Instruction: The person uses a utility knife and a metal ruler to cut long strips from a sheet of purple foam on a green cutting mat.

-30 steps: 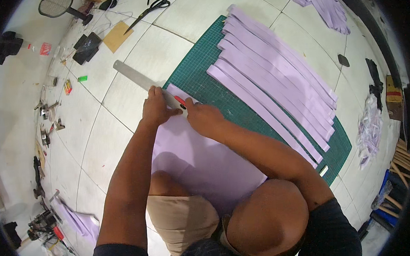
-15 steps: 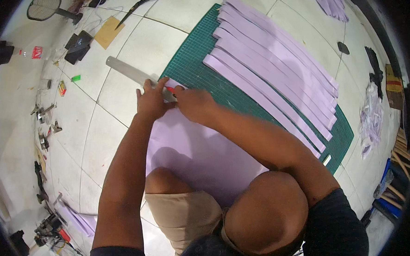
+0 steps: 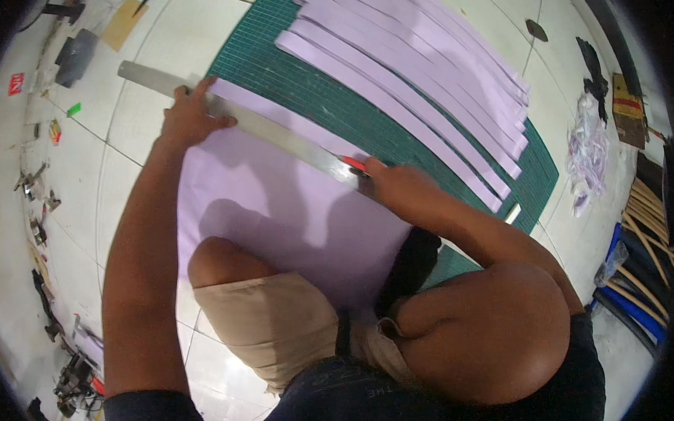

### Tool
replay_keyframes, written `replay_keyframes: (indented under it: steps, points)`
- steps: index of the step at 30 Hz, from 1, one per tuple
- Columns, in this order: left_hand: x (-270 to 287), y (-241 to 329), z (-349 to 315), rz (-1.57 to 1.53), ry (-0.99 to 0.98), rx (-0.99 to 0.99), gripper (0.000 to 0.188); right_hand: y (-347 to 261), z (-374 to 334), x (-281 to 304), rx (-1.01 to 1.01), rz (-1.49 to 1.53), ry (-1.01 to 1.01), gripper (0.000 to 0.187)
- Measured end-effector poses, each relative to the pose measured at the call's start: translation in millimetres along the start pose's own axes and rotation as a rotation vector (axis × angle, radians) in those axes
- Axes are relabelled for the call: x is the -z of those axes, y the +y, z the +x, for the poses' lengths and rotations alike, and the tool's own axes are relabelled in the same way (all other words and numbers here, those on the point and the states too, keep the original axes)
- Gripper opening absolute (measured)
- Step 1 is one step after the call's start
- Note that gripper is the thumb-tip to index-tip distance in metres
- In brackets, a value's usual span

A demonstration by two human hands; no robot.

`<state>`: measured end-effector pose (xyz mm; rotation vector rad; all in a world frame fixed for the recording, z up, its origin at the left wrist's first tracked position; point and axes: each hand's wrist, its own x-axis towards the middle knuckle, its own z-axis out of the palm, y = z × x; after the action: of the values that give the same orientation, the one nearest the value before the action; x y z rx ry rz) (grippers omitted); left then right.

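Note:
My left hand (image 3: 193, 117) presses down near the far-left end of a long metal ruler (image 3: 264, 129), its thumb and fingers spread. The ruler lies across a lilac sheet of material (image 3: 236, 178), which covers part of a green cutting mat (image 3: 252, 47). My right hand (image 3: 404, 188) is closed around a slim red cutter (image 3: 353, 163) at the ruler's upper edge, near its right end. The cutter's tip is too small to make out. A lilac band of the sheet shows beyond the ruler. Several cut lilac strips (image 3: 421, 69) lie side by side further back on the mat.
My bent knees flank the sheet's near side. A small white piece (image 3: 512, 213) rests at the mat's right edge. Right are a plastic-wrapped bundle (image 3: 587, 155), a cardboard box (image 3: 627, 111) and wooden sticks (image 3: 646, 209). Small tools and a brown paper piece (image 3: 124, 25) lie left.
My right hand has travelled with the cutter from beside my left hand, rightward and nearer along the ruler. More of the ruler shows now. My left hand still presses it. The view has shifted.

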<state>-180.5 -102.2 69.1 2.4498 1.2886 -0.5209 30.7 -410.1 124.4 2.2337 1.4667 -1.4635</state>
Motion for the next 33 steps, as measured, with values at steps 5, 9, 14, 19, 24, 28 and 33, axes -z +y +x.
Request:
replay_keyframes:
  steps: [5,9,14,19,24,28,33]
  points:
    - [-16,-19,17,-0.021,0.055,-0.109,0.098,76,-69,-33,-0.138,-0.134,-0.088,0.034]
    - [-28,-43,16,-0.060,0.121,-0.214,0.095,141,-122,-68,-0.210,-0.188,-0.120,0.030]
    - [-34,-37,28,-0.093,0.124,-0.268,0.095,227,-191,-109,-0.327,-0.217,-0.168,0.028]
    - [-30,-45,26,-0.093,0.131,-0.311,0.096,230,-197,-101,-0.358,-0.252,-0.126,0.025]
    - [-33,-30,16,-0.122,0.129,-0.189,0.098,231,-217,-59,-0.149,-0.265,-0.048,0.029]
    - [-20,-12,12,-0.109,0.129,-0.104,0.109,158,-146,-22,-0.129,-0.237,0.163,0.034]
    - [-7,-8,-6,-0.086,0.090,0.021,0.123,-1,28,14,0.058,-0.046,0.183,0.025]
